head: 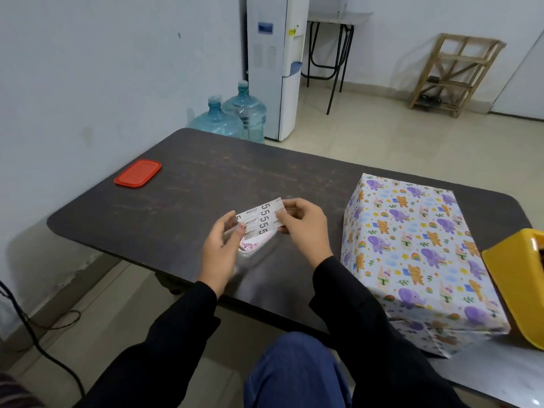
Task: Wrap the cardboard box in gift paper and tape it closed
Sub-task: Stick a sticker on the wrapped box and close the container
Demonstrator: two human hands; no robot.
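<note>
Wrapped box [418,254] sits on the desk [206,178], right side, apart from the hands. Left grip [222,245] and right grip [303,228] each pinch an end of the label sheet [262,220], probably to peel one off.

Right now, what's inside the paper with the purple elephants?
Only the gift paper shows, covering every side in view of a box shape standing on the table. Whatever is inside is fully covered, so I cannot see it.

head view | worn on head | looks forward and down | near, above table [191,178]
</note>
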